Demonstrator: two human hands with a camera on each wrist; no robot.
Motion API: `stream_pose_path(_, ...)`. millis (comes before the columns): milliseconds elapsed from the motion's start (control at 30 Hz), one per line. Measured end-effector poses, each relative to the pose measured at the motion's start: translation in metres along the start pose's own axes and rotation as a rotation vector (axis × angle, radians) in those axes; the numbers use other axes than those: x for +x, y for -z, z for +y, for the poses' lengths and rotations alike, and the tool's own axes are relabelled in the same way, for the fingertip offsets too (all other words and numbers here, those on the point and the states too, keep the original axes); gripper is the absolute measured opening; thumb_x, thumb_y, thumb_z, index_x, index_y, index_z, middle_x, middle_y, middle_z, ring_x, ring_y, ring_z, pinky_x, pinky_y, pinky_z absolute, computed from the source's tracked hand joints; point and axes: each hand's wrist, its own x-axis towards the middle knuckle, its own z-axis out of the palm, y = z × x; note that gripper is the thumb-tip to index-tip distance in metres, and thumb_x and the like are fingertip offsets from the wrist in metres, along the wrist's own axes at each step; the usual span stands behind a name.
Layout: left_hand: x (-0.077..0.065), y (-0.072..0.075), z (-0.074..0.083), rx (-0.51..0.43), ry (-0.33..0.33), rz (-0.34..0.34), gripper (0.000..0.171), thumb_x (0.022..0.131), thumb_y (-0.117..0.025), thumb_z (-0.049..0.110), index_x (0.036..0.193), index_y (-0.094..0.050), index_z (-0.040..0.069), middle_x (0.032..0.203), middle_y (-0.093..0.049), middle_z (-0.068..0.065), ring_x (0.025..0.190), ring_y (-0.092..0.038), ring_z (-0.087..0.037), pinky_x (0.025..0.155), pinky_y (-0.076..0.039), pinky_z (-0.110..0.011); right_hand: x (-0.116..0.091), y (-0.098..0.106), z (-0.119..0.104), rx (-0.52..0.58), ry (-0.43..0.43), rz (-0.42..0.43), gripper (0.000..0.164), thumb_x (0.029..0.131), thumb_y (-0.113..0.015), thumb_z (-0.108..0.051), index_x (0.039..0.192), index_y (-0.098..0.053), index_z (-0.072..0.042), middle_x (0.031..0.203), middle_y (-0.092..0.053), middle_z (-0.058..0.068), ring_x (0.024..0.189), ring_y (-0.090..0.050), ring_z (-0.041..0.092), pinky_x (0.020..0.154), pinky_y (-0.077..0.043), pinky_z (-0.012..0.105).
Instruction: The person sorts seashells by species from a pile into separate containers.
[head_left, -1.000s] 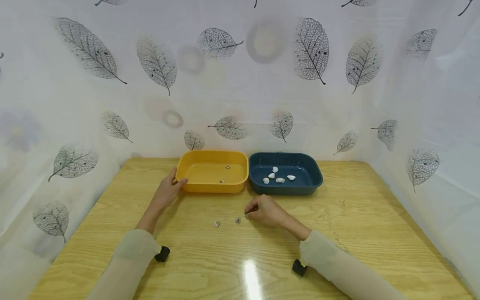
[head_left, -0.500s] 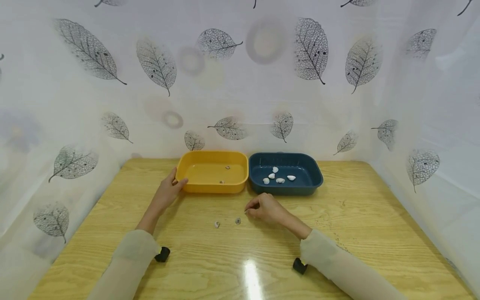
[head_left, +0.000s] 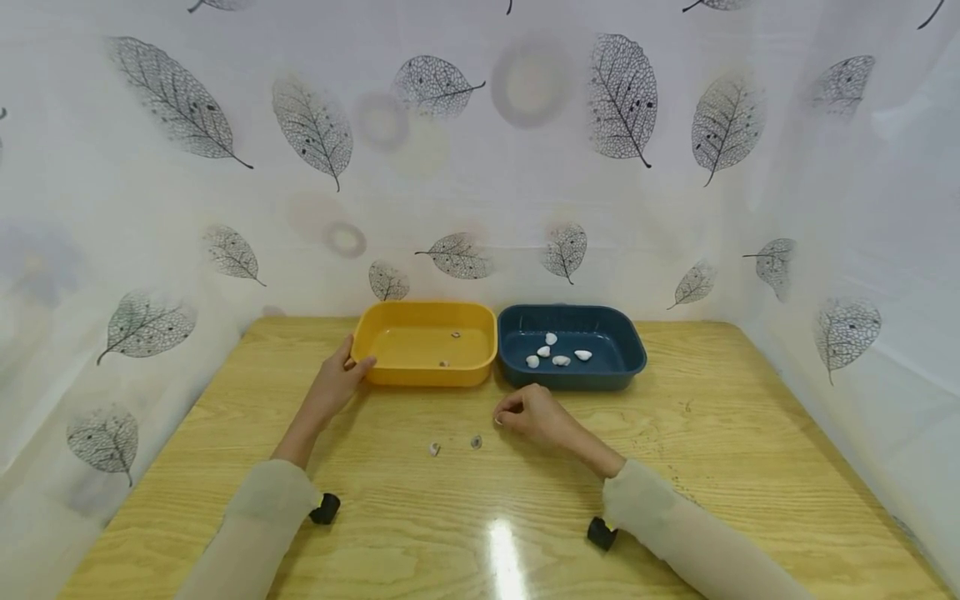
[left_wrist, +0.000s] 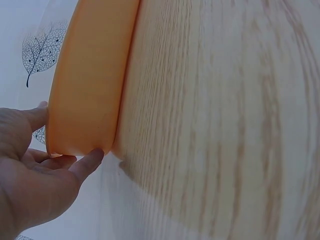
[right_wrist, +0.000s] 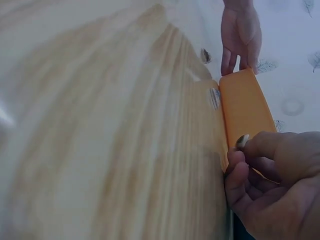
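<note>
My left hand point(head_left: 337, 382) holds the left end of the yellow tray point(head_left: 426, 377), its thumb and fingers set around the corner in the left wrist view. With thumb and fingertips my right hand point(head_left: 537, 417) pinches a small seashell point(right_wrist: 243, 141), dark on one side and whitish on the other. That hand is over the wood just in front of the dark blue tray point(head_left: 573, 382). Two small greyish shells, a left one point(head_left: 434, 448) and a right one point(head_left: 476, 442), lie on the table left of it. Two small shells point(head_left: 455, 335) are inside the yellow tray.
Several white shells point(head_left: 561, 361) lie in the blue tray, which stands right beside the yellow one. Both trays are near the back edge of the wooden table point(head_left: 420, 517). A leaf-printed curtain point(head_left: 480, 183) rises behind and at both sides.
My right hand, with the pinched shell, has shifted slightly up and to the right in the head view. The left hand, trays and loose shells have stayed put.
</note>
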Motion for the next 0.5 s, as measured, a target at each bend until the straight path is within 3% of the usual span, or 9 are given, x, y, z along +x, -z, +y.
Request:
stream_pose_path(133, 0.0003, 0.0004, 0.0000, -0.003, 0.001, -0.002, 0.078, 0.111, -0.050, 0.028, 0.163, 0.001, 0.000, 0.168, -0.008, -0.028, 0.151, -0.022, -0.046, 0.119, -0.031, -0.053, -0.0003, 0.0025, 0.0005, 0.126, -0.057, -0.008, 0.014, 0.101, -0.067, -0.009, 0.098, -0.078, -0.001, 0.067, -0.065, 0.003, 0.056, -0.054, 0.009, 0.050, -0.045, 0.021)
stream_pose_path(267, 0.0004, 0.0007, 0.0000, -0.005, 0.007, -0.007, 0.079, 0.111, -0.050, 0.029, 0.163, 0.002, -0.001, 0.168, -0.008, -0.027, 0.151, -0.022, -0.046, 0.118, -0.032, -0.053, 0.0003, 0.0047, -0.0025, 0.202, -0.087, 0.011, 0.017, 0.102, -0.065, -0.011, 0.101, -0.077, 0.002, 0.066, -0.063, 0.003, 0.056, -0.053, 0.011, 0.052, -0.045, 0.021)
stream_pose_path(500, -0.0004, 0.0006, -0.0006, -0.013, 0.005, -0.014, 0.080, 0.111, -0.051, 0.028, 0.163, 0.003, 0.000, 0.168, -0.008, -0.028, 0.151, -0.022, -0.046, 0.117, -0.034, -0.053, 0.0017, 0.0066, -0.0087, 0.409, -0.173, 0.034, 0.022, 0.102, -0.064, -0.007, 0.110, -0.072, 0.013, 0.085, -0.071, 0.018, 0.067, -0.061, 0.014, 0.062, -0.056, 0.025)
